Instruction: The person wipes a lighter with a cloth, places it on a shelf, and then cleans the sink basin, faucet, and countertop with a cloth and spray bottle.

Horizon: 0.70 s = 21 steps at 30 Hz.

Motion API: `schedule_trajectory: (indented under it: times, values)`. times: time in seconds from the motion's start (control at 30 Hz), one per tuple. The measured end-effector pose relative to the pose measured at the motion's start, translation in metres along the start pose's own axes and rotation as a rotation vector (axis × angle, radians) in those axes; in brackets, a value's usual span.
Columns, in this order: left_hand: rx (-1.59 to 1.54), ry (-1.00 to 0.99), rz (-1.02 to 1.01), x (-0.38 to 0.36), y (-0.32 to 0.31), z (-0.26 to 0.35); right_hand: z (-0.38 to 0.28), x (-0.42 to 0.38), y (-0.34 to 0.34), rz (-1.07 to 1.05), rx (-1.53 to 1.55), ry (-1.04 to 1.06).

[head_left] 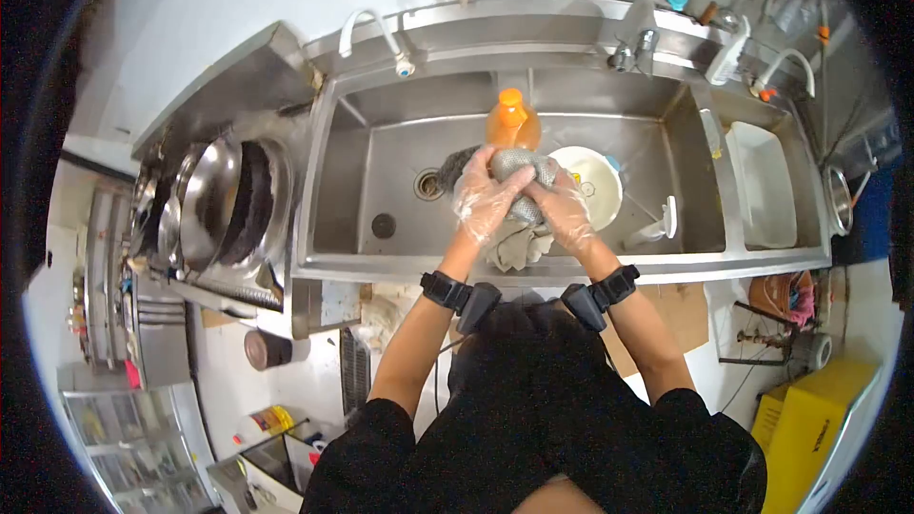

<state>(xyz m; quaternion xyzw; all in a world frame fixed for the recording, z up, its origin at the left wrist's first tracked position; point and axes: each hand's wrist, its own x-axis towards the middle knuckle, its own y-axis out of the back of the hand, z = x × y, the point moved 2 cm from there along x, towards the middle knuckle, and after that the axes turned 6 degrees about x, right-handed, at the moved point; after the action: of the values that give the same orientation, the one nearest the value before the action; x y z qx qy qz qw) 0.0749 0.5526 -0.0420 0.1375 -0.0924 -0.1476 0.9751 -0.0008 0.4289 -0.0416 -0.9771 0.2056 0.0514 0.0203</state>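
Observation:
My left hand (483,195) and my right hand (560,205), both in clear plastic gloves, are closed on a silvery-grey mesh scouring cloth (526,168) above the sink's front part. The cloth is bunched between them, with the fingers bent around it. Behind my left hand lies a dark grey scouring pad (460,169), partly hidden. Just beyond the cloth stands an orange bottle (512,124) with an orange cap. Right of my right hand a white bowl (602,192) rests in the sink. Below the hands hangs a crumpled pale cloth (519,249) near the sink's front edge.
A white-handled brush (657,228) lies at the right of the steel sink (390,167). A white tap (373,29) and a metal tap (636,49) rise at the back. Metal pans (211,192) stand left, and a white tub (762,186) sits in the right-hand basin.

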Motion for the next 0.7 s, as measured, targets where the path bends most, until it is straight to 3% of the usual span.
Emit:
schedule_trajectory:
  times: [0.07, 0.1, 0.17, 0.23, 0.3, 0.37, 0.5, 0.57, 0.63, 0.7]
  values:
    - [0.178, 0.210, -0.071, -0.009, 0.011, 0.015, -0.010, -0.005, -0.009, -0.064, -0.088, -0.034]
    - [0.012, 0.199, -0.063, -0.010, 0.015, -0.003, 0.002, -0.003, -0.013, -0.091, -0.090, -0.044]
    - [-0.081, 0.253, -0.035, -0.015, 0.026, -0.032, 0.037, 0.003, -0.021, -0.203, 0.425, -0.222]
    - [-0.128, 0.379, -0.001, -0.027, 0.041, -0.035, 0.040, -0.001, -0.032, -0.326, 0.570, -0.330]
    - [-0.178, 0.358, -0.004, -0.032, 0.052, -0.065, 0.022, -0.017, -0.044, -0.342, 0.768, -0.514]
    - [-0.238, 0.332, -0.003, -0.035, 0.063, -0.085, 0.036, -0.017, -0.057, -0.357, 0.799, -0.583]
    - [-0.287, 0.576, -0.063, -0.048, 0.099, -0.092, 0.062, -0.009, -0.097, -0.401, 0.712, -0.663]
    - [-0.430, 0.741, -0.273, -0.052, 0.121, -0.104, 0.071, -0.002, -0.122, -0.446, 0.610, -0.612]
    - [-0.400, 0.702, -0.307, -0.053, 0.151, -0.120, 0.147, 0.023, -0.144, -0.626, 0.047, 0.060]
    - [-0.374, 0.668, -0.345, -0.052, 0.185, -0.138, 0.131, 0.027, -0.183, -0.558, 0.046, -0.145]
